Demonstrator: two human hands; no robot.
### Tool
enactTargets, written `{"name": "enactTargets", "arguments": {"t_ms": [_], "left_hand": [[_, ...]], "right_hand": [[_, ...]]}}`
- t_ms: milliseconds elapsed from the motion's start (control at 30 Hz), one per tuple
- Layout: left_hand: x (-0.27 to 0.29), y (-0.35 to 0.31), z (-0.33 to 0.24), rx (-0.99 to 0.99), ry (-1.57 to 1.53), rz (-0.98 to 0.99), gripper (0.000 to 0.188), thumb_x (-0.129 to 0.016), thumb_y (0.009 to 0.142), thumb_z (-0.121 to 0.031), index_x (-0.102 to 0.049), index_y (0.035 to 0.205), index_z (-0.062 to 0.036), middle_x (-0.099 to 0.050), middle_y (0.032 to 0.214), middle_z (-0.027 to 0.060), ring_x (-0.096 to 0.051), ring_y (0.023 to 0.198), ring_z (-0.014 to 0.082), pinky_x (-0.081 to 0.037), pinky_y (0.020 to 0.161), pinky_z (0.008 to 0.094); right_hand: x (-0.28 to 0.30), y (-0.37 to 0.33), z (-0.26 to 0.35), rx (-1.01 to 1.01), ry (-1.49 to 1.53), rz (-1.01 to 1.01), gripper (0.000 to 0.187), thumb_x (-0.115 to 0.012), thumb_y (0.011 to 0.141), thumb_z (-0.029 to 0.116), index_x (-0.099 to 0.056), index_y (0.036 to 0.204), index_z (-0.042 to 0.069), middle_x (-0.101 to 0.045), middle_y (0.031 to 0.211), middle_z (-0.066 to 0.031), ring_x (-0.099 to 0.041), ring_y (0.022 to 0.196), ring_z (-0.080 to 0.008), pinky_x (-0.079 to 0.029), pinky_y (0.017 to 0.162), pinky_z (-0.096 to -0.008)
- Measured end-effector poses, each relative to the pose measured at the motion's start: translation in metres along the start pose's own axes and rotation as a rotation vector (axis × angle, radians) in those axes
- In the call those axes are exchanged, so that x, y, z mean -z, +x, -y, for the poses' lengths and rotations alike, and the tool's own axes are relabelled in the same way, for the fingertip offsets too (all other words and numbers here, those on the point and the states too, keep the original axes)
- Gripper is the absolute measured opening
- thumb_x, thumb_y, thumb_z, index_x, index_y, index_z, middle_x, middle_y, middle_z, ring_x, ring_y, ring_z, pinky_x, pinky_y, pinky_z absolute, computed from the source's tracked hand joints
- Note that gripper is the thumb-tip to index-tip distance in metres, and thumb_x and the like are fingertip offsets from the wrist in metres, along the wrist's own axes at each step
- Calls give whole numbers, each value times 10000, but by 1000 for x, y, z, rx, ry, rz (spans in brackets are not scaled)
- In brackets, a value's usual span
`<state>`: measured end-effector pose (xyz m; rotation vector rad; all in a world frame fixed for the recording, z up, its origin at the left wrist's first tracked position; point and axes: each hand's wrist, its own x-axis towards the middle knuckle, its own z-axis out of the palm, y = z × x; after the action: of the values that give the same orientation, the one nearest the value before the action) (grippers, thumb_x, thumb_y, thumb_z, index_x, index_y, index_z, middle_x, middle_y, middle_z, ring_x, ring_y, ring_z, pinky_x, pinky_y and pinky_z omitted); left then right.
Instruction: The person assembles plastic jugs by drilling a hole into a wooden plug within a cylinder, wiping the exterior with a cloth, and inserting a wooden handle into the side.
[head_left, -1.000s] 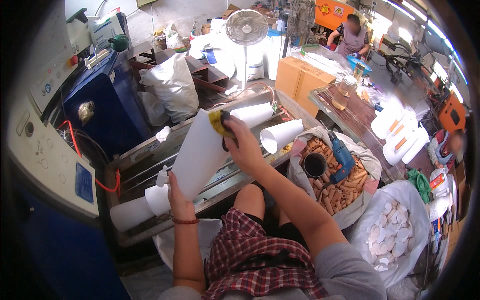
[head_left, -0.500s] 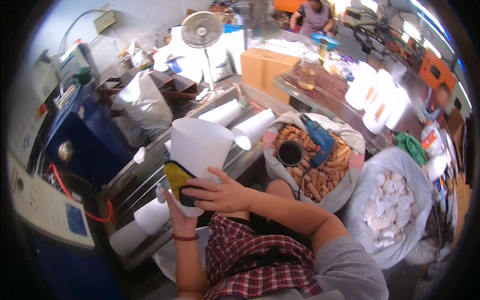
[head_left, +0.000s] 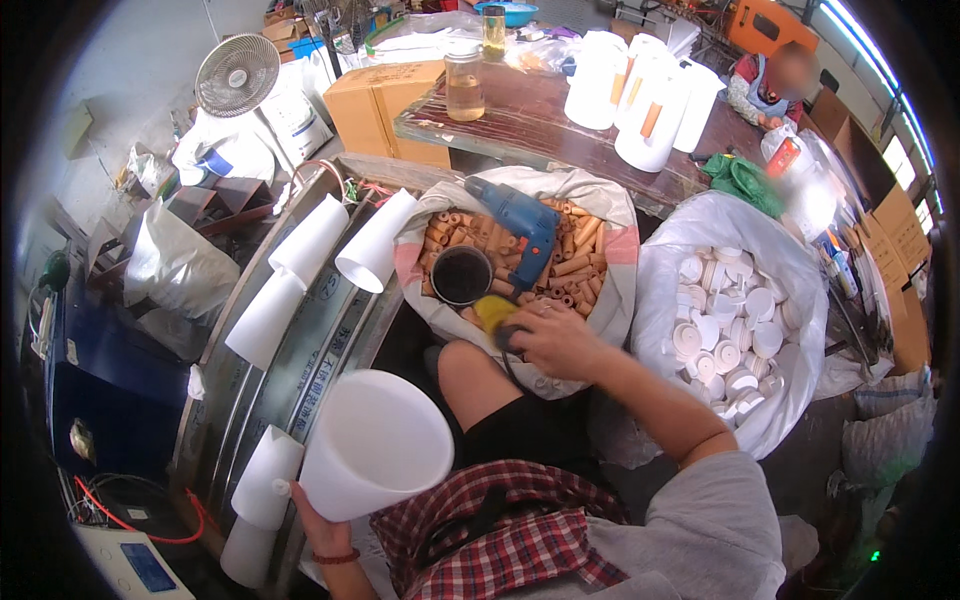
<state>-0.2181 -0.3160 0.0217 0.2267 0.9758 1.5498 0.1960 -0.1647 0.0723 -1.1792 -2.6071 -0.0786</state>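
My left hand (head_left: 322, 528) holds a large white plastic tub (head_left: 345, 470) from below, with its open mouth tilted up to the right. My right hand (head_left: 555, 340) is closed on a yellow-and-black pad (head_left: 493, 313), blurred by motion, at the near edge of a cloth sack (head_left: 622, 260). Tan tube-shaped pieces (head_left: 572, 268) fill that sack. On top of them lie a blue power drill (head_left: 520, 228) and a round black cup (head_left: 461, 276). Several white tapered tubs (head_left: 265, 320) rest on a metal-railed bench at my left.
A clear plastic bag (head_left: 665, 330) of white discs (head_left: 735, 325) stands on the right. Beyond the sack is a dark table (head_left: 540, 120) with a jar (head_left: 465, 88) and several white tubs (head_left: 652, 125). A cardboard box (head_left: 380, 105), a fan (head_left: 237, 76) and another person (head_left: 770, 90) are farther off.
My right hand has left the tub and swung right to the sack, carrying the yellow-and-black pad. The tub has lowered, its mouth now turned toward me. The whole view has shifted to the right.
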Motion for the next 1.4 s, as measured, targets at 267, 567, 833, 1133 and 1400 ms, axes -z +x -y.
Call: {"name": "enactTargets", "arguments": {"t_ms": [267, 567, 833, 1133, 1400], "left_hand": [[-5, -3, 18, -89, 690, -294, 461, -593, 891, -235, -435, 1252, 3, -532, 1174, 127, -531, 1047, 215, -424, 909, 347], [-10, -6, 9, -620, 1079, -79, 370, -595, 826, -119, -494, 1159, 7, -537, 1175, 140, -507, 1083, 229, -373, 966, 353], [-19, 12, -1, -624, 1208, 75, 281, -638, 834, -178, -532, 1053, -36, -619, 959, 142, -611, 880, 295, -465, 765, 343], [-19, -1, -5, -581, 1240, 47, 320, -638, 829, -257, -521, 1048, -56, -603, 924, 147, -567, 869, 336, -438, 743, 407], [-13, 5, -1, -676, 1292, 91, 331, -617, 841, -297, -504, 1016, -41, -563, 864, 157, -536, 815, 351, -424, 727, 423]], "right_hand": [[-17, -15, -152, -598, 353, 133, 184, -587, 826, 212, -631, 909, 53, -623, 908, -139, -611, 895, -305, -488, 711, -384], [-61, 33, -172, -418, -393, 338, 162, -602, 757, 142, -612, 852, 11, -597, 850, -153, -616, 816, -316, -494, 698, -432], [33, 88, 28, -301, 590, 106, 280, -699, 752, 103, -568, 985, 24, -603, 733, -53, -577, 668, -105, -459, 573, -262], [-1, 120, 158, 153, 845, 422, 310, -680, 815, 159, -554, 1061, 16, -612, 844, -92, -614, 732, -203, -482, 648, -313], [-22, 128, 183, 645, 137, 158, 334, -593, 843, 241, -493, 1105, 60, -565, 796, -93, -605, 667, -233, -476, 576, -331]]}}
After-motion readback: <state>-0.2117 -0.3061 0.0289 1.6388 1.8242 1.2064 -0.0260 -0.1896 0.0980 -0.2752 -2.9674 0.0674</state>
